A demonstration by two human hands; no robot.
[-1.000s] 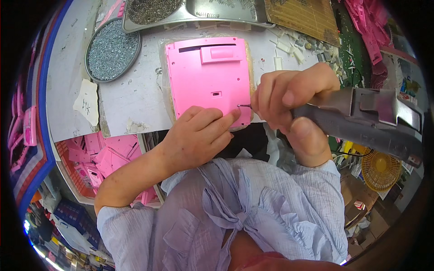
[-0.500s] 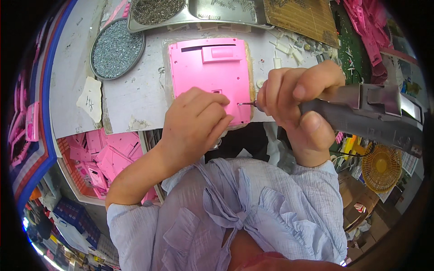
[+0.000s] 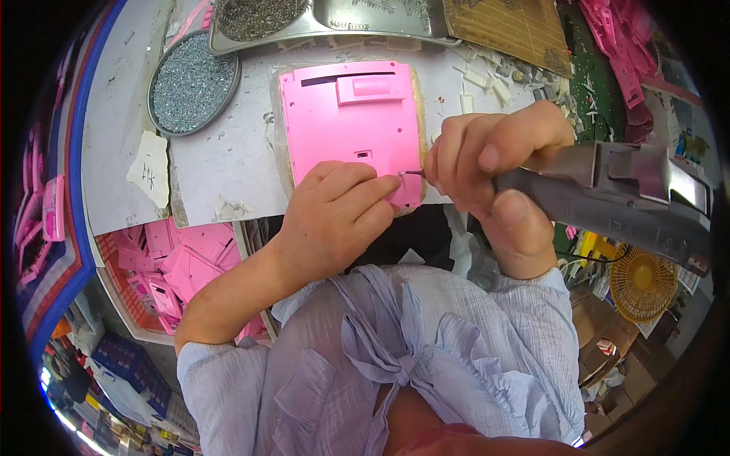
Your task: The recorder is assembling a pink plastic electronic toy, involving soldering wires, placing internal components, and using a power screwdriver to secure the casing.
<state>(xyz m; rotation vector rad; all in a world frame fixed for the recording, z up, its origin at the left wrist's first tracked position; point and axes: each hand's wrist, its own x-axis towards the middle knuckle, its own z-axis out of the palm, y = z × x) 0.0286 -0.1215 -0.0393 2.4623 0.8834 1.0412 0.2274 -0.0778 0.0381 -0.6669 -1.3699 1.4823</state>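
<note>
A pink plastic housing panel (image 3: 334, 114) with a long slot and a raised block lies flat on the table. In my right hand (image 3: 498, 167) is a grey electric screwdriver (image 3: 608, 199), held level with its bit pointing left over the panel's near right corner. My left hand (image 3: 334, 213) rests on the panel's near edge. Its thumb and index finger are pinched at the tip of the bit, around a small silvery piece that looks like a screw (image 3: 402, 174). The fingers partly hide it. Whether the other left fingers hold more is hidden.
A round dish of screws (image 3: 193, 83) and a metal tray (image 3: 334, 30) with small springs stand beyond the panel. Small white parts (image 3: 487, 87) lie at the right. Below the table's left edge is a crate (image 3: 122, 292) of pink parts. A torn white piece (image 3: 152, 169) lies left.
My left hand has moved right, bringing its fingertips to the bit. The screwdriver has shifted slightly; its tip stood free on the panel before. The panel has stayed nearly in place.
</note>
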